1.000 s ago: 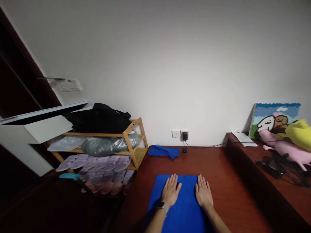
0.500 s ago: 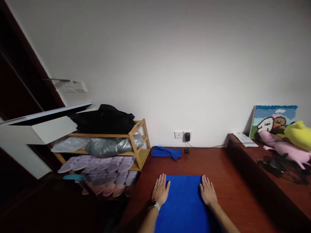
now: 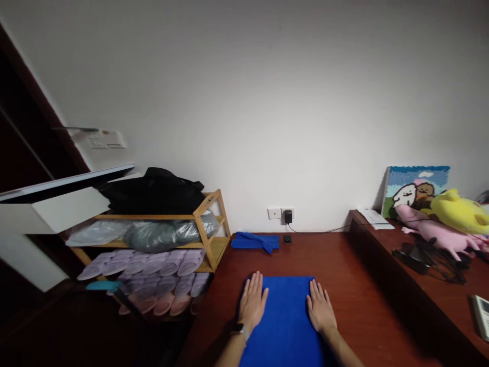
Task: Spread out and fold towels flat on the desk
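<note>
Both hands are lying flat and fully open, palms down, gripping nothing. The left hand (image 3: pixel 252 305) is pressing on the left edge of the blue cloth (image 3: pixel 286 316), while the right hand (image 3: pixel 320 311) is resting on its right edge. The cloth is lying spread out at the near middle of the red-brown worktop (image 3: pixel 344 275). A 2nd, folded blue cloth (image 3: pixel 254 240) is sitting at the far side by the wall, just right of a bamboo rack (image 3: pixel 214 224) carrying rows of slippers (image 3: pixel 164 264).
</note>
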Demonstrator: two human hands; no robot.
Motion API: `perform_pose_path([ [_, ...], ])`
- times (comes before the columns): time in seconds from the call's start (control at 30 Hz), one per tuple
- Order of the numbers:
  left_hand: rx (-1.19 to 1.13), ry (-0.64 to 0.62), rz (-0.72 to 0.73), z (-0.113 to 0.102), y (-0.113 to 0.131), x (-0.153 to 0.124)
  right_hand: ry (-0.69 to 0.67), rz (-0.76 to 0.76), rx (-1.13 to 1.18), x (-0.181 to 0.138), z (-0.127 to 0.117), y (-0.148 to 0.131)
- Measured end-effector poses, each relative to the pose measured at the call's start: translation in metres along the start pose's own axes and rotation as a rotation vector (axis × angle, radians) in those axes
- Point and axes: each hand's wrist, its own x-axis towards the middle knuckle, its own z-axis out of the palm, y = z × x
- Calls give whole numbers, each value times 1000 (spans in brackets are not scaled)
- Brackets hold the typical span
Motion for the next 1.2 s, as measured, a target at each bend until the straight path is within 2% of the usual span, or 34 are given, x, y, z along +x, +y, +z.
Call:
perform_pose_path([
  [0.17,-190,-87,314,17,109,-20,6,-35,1,-1,3,5],
  [0.23,-231,-117,335,28,137,-29,-6,-55,-11,-2,4,7],
  [0.27,-235,-131,322,31,141,-32,-7,-61,-14,-2,4,7],
  [0.3,-229,-144,296,34,140,-35,-4,-60,-15,-2,5,7],
  [0.37,-191,-164,217,33,118,-39,10,-40,-12,-1,5,7],
  [0.53,-48,-142,-114,13,19,-55,20,-14,2,-1,6,5],
  [0.63,16,-81,-199,6,-17,-68,19,-10,0,0,6,4],
  [0.7,28,-61,-205,5,-24,-74,11,-6,-13,0,3,2],
  [0.87,10,-48,-199,7,-20,-75,26,35,-9,-14,-6,-1],
  [1.0,3,-33,-198,8,-19,-73,88,16,19,-51,2,4],
  [1.1,7,-32,-200,6,-19,-73,55,6,13,-81,12,5],
  [1.2,26,-25,-190,0,-19,-71,27,10,-6,-96,16,2],
])
